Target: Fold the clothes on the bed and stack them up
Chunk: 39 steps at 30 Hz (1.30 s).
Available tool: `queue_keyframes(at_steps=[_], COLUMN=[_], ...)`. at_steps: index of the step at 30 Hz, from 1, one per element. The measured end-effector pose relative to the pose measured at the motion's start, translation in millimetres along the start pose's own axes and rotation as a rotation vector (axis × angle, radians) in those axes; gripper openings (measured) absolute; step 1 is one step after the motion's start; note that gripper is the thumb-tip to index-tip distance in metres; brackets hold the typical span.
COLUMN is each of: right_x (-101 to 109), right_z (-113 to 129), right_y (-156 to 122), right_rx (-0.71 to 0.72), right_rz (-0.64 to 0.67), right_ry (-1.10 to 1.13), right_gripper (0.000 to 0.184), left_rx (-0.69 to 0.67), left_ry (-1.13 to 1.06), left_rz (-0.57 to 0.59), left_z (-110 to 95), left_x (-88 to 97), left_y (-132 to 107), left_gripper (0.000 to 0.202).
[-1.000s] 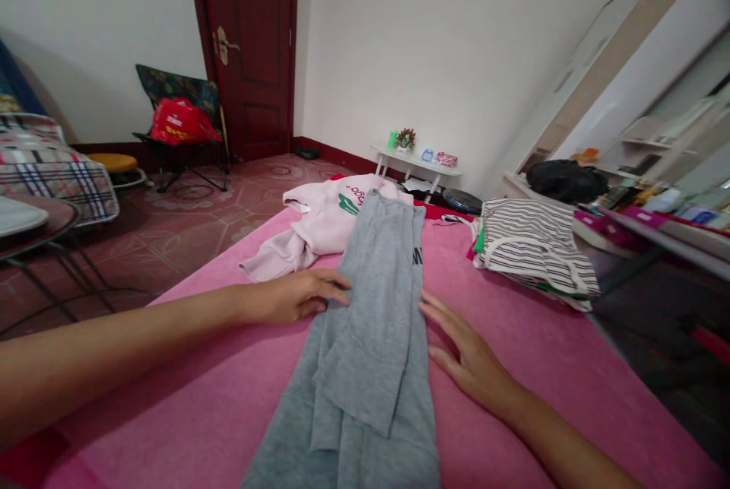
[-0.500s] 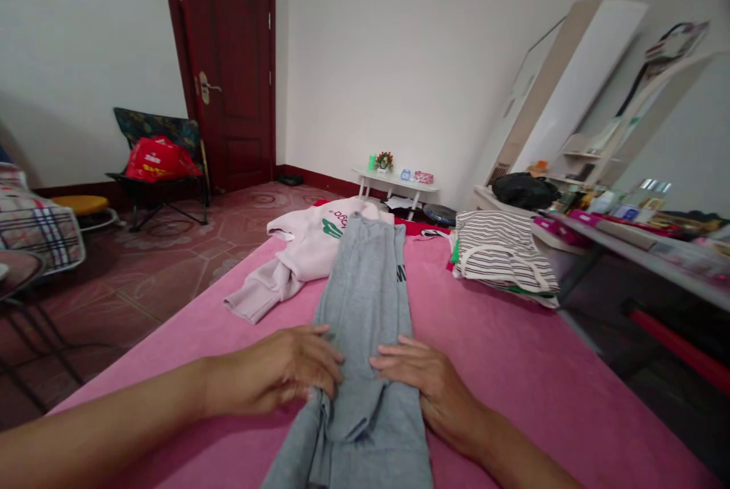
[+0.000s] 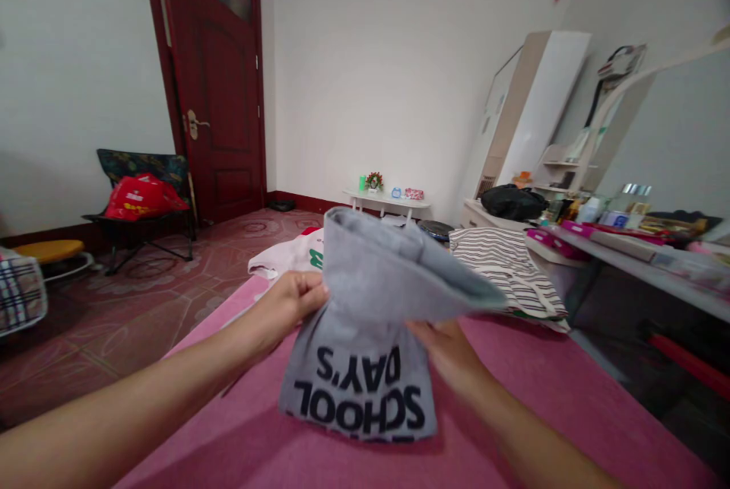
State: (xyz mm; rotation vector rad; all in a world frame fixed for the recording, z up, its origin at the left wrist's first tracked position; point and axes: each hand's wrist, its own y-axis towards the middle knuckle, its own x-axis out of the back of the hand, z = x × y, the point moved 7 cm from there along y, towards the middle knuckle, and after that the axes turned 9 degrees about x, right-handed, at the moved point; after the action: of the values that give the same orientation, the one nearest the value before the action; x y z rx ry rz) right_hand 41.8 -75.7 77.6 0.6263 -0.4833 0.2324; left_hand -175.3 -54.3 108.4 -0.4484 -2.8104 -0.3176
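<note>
A grey top with black "SCHOOL DAY'S" lettering, upside down from here, is held up over a pink bedcover. It is folded into a bundle whose upper part flares out to the right. My left hand pinches its left edge, thumb and fingers together. On the right side, my right hand grips the cloth from below; its fingertips are partly hidden and blurred. Behind the bundle lies a pale pink sweatshirt with a green print, largely covered from view.
Folded striped clothing lies at the bed's far right. A cluttered dressing table stands beyond the right edge. At the back is a small white table. To the left are a folding chair with a red bag and a yellow stool.
The grey top lay as a long strip under both hands; it is now doubled into a shorter bundle and lifted, its lettering showing. Both hands have closed on it and risen.
</note>
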Motion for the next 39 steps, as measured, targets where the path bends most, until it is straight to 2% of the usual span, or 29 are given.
queue_keyframes(at_steps=[2, 3, 4, 7, 9, 11, 12, 15, 17, 19, 20, 22, 24, 25, 28, 34, 37, 39], right_x=[18.5, 21.3, 21.4, 15.1, 9.6, 5.4, 5.7, 13.4, 15.3, 9.0, 1.7, -18.4, -35.1, -39.3, -41.4, -43.9, -43.1, -41.9], right_z=[-37.6, -58.9, -80.6, -134.1, -149.0, -147.6, -142.0, -114.8, -97.1, -89.4, -91.1, -106.0, -126.8, -135.2, -145.0, -138.5, -126.0, -108.1], right_y=[33.4, 43.7, 49.7, 46.3, 39.0, 35.5, 35.6, 41.9, 48.1, 53.7, 56.5, 59.6, 57.5, 55.9, 54.8, 50.8, 47.0, 43.9], right_rx=[-0.100, -0.155, -0.213, -0.355, -0.360, -0.325, -0.299, -0.178, -0.064, 0.013, 0.027, -0.017, -0.121, -0.170, -0.229, -0.260, -0.244, -0.214], right_rz=[-0.202, -0.261, -0.300, -0.358, -0.350, -0.305, -0.298, -0.358, -0.396, -0.354, -0.279, -0.041, 0.170, 0.224, 0.250, 0.281, 0.306, 0.341], right_ry=[-0.076, -0.121, -0.180, -0.357, -0.427, -0.470, -0.502, -0.620, -0.680, -0.713, -0.723, -0.724, -0.714, -0.716, -0.751, -0.776, -0.796, -0.810], right_gripper=[0.044, 0.041, 0.037, 0.037, 0.048, 0.054, 0.052, 0.044, 0.043, 0.048, 0.050, 0.054, 0.056, 0.058, 0.060, 0.059, 0.057, 0.052], left_rx=[0.071, 0.112, 0.135, 0.178, 0.181, 0.166, 0.146, -0.021, -0.199, -0.316, -0.323, -0.263, -0.183, -0.161, -0.162, -0.131, -0.097, -0.086], left_ry=[0.200, 0.317, 0.363, 0.437, 0.476, 0.527, 0.554, 0.635, 0.694, 0.779, 0.833, 0.951, 1.031, 1.050, 1.062, 1.053, 1.045, 1.015], left_rz=[-0.195, -0.289, -0.330, -0.405, -0.441, -0.451, -0.454, -0.440, -0.343, -0.184, -0.118, -0.038, -0.011, -0.004, -0.010, -0.012, 0.025, 0.094], left_z=[9.8, 20.6, 34.2, 81.8, 105.3, 113.1, 109.9, 75.8, 48.9, 39.2, 43.5, 65.7, 92.6, 103.1, 115.8, 107.1, 106.0, 106.0], left_x=[11.2, 14.8, 14.4, 6.5, 1.3, -2.3, -3.2, -9.6, -25.8, -50.1, -61.6, -78.9, -88.2, -90.8, -92.6, -90.5, -91.7, -93.2], left_y=[55.3, 76.7, 93.7, 116.9, 116.4, 112.6, 110.7, 107.0, 105.5, 105.0, 105.9, 110.4, 115.8, 117.9, 120.6, 112.3, 106.0, 102.0], left_gripper=[0.041, 0.037, 0.030, 0.013, 0.022, 0.030, 0.033, 0.038, 0.041, 0.045, 0.048, 0.053, 0.056, 0.056, 0.058, 0.056, 0.057, 0.057])
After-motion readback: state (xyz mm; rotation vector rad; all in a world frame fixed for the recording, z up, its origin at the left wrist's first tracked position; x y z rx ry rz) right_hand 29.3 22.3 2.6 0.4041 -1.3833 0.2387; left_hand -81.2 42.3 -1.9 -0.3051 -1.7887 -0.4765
